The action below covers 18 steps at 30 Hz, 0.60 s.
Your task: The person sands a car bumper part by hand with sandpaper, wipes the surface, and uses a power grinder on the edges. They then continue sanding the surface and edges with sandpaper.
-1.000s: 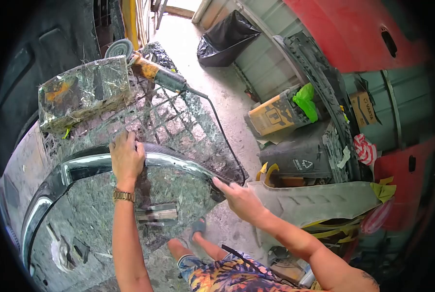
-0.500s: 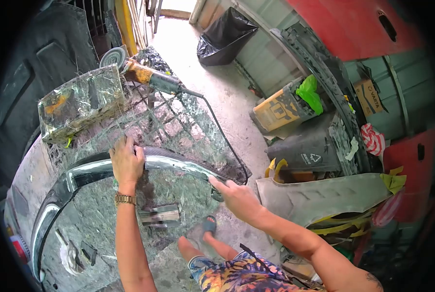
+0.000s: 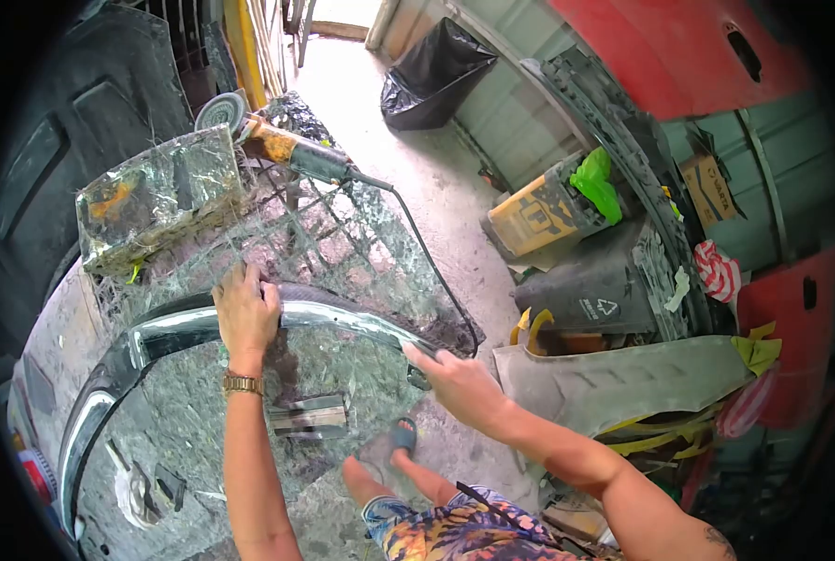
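A curved dark trim piece with whitish sanded patches [image 3: 343, 316] arcs across the worn work table. My left hand [image 3: 246, 313], with a watch at the wrist, lies over the middle of the arc, fingers bent over its far edge. At the right end of the arc is my right hand [image 3: 460, 381], its index finger stretched along the surface and the other fingers curled under. Whether anything is beneath those curled fingers is hidden. A flat sanding block or strip [image 3: 310, 417] lies on the table below the arc.
An angle grinder [image 3: 296, 154] with a cable rests at the table's far side beside a taped box [image 3: 160, 201]. A putty-stained cloth or tool [image 3: 135, 491] lies lower left. Right of the table are a grey panel [image 3: 623, 379], a yellow container [image 3: 534, 217] and a black bag [image 3: 436, 75].
The view has shifted very slightly. Both hands keep almost the same places on the curved piece.
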Each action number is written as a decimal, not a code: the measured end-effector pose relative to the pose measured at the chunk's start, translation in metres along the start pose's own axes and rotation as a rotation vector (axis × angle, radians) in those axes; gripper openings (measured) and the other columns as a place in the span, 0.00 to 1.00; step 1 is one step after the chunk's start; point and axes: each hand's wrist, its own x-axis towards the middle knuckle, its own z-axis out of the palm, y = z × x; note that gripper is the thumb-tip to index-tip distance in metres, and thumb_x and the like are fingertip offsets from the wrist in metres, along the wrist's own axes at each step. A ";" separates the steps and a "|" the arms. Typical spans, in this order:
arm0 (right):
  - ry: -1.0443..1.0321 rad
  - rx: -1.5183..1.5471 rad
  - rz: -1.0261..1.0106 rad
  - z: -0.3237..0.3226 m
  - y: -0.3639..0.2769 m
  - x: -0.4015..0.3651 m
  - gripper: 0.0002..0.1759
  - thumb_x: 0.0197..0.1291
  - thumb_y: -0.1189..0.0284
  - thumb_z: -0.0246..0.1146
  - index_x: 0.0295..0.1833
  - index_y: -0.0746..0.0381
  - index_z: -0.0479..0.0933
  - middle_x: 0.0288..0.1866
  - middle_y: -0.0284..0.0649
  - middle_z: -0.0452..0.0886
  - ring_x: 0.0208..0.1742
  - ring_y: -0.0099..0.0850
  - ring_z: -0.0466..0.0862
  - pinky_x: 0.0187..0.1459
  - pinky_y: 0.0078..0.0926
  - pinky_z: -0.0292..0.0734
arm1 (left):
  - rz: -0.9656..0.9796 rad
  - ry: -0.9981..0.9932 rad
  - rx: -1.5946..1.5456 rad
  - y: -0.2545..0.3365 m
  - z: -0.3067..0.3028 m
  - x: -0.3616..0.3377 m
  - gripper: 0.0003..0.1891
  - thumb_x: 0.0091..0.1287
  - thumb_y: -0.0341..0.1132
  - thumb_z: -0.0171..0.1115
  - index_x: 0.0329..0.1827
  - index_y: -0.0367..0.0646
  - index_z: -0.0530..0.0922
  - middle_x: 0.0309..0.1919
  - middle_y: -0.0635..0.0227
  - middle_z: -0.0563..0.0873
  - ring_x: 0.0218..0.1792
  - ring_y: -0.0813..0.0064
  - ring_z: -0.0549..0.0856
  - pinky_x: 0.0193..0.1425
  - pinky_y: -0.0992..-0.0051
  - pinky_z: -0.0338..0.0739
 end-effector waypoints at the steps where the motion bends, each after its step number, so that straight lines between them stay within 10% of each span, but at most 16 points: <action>1: -0.046 0.009 0.005 -0.001 -0.001 -0.003 0.37 0.59 0.80 0.61 0.76 0.56 0.68 0.34 0.47 0.80 0.28 0.48 0.87 0.30 0.44 0.83 | 0.009 0.020 0.006 -0.001 0.000 -0.001 0.11 0.66 0.38 0.56 0.45 0.42 0.79 0.49 0.56 0.82 0.53 0.54 0.80 0.59 0.54 0.71; 18: 0.054 0.014 -0.086 0.011 0.000 0.030 0.37 0.59 0.80 0.61 0.77 0.57 0.67 0.36 0.47 0.80 0.28 0.46 0.87 0.30 0.41 0.84 | -0.040 -0.065 -0.040 0.000 -0.007 0.002 0.13 0.67 0.38 0.54 0.46 0.40 0.78 0.51 0.53 0.82 0.54 0.51 0.80 0.62 0.51 0.70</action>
